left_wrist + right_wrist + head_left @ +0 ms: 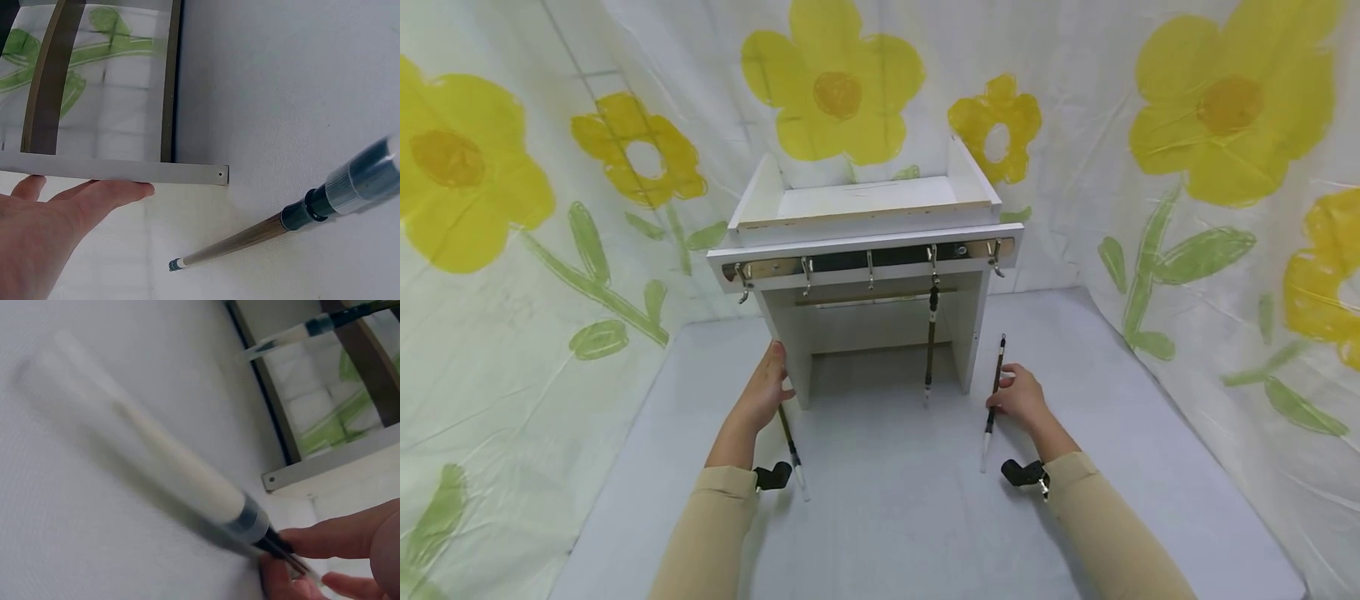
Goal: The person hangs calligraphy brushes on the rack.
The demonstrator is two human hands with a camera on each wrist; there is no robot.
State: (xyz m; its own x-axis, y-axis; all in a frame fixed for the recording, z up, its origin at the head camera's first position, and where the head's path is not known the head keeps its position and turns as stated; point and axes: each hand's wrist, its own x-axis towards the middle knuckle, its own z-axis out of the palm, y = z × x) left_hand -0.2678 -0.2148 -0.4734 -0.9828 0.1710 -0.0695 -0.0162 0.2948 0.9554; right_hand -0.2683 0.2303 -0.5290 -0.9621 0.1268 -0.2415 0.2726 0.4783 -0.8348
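Observation:
My right hand (1022, 398) pinches a calligraphy brush (990, 417) to the right of a white shelf unit (880, 218). In the right wrist view, thumb and fingers grip its dark shaft just behind the pale bristle head (206, 487), which wears a clear cap. My left hand (762, 392) rests with extended fingers against the outer face of the unit's left side panel (112, 167). Another brush (790, 437) lies on the table by the left hand, its far end hidden in the head view. A third brush (931, 342) hangs from a hook on the front rail.
A metal rail (842, 262) with several hooks (808, 275) runs across the unit's front, with a shallow tray (865, 196) on top. The unit stands on a grey-white tabletop (895, 500). Flower-printed sheeting (1075, 167) hangs behind and at both sides.

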